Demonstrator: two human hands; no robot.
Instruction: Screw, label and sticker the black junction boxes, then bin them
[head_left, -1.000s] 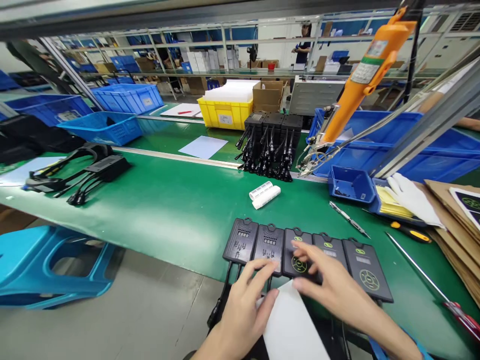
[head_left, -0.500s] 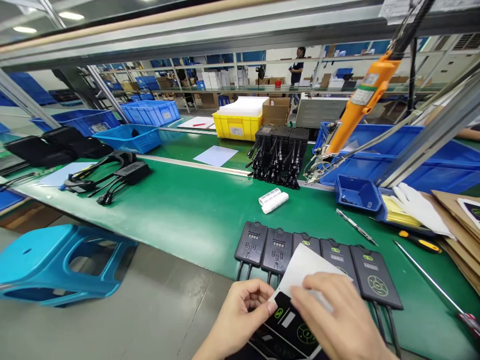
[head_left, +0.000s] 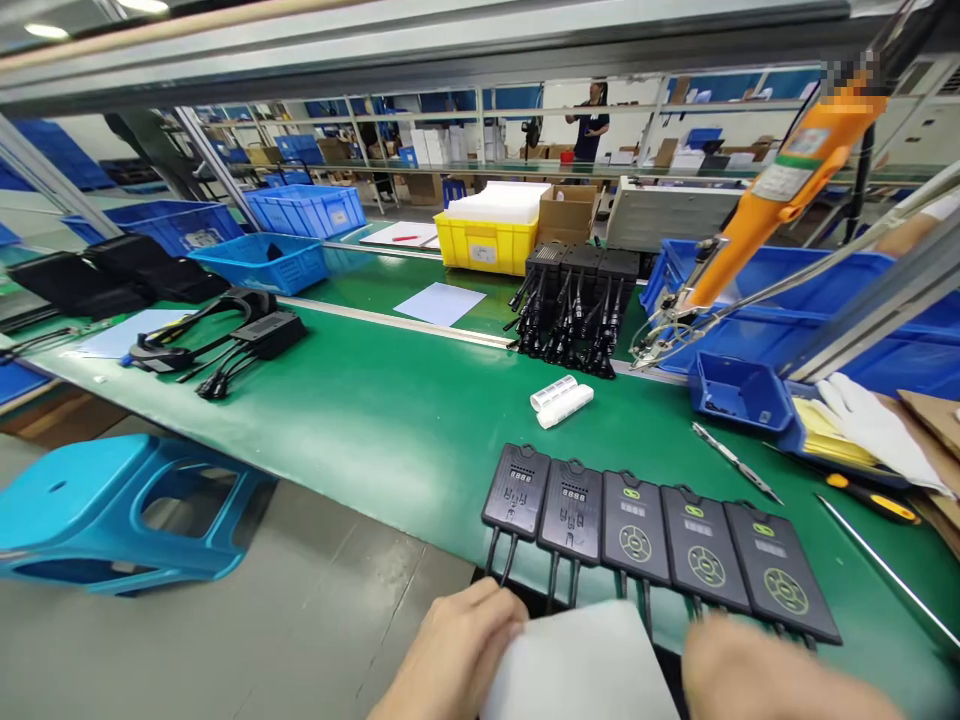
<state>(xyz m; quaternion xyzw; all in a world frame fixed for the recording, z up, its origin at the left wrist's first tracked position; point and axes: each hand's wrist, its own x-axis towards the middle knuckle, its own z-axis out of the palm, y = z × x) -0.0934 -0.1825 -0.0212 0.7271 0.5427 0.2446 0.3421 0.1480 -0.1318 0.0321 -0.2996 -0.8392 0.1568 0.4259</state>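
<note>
My left hand point(head_left: 466, 640) is closed at the left edge of a white sheet point(head_left: 585, 665) low in the view, fingers curled over it. Right of the sheet, my right hand point(head_left: 772, 670) is smeared by motion, and whether it holds anything does not show. Beyond my hands, several black control boxes with cables lie side by side. The two at the left, including the leftmost control box point(head_left: 516, 490), have bare faces with digit displays. Those to the right, such as the rightmost control box point(head_left: 784, 575), bear green-printed face labels.
White rolls point(head_left: 562, 400) lie beyond the boxes. At right are tweezers point(head_left: 735, 462), a screwdriver point(head_left: 874, 498), a blue bin point(head_left: 739, 390) and a white glove point(head_left: 885, 430). An orange electric screwdriver point(head_left: 787, 190) hangs above. Black cabled units point(head_left: 577, 305) stand behind; a blue stool point(head_left: 127, 510) is left.
The sheet with black printed labels has turned and dropped lower; its plain white side now shows. My right hand has moved away to the right, and the view has shifted slightly.
</note>
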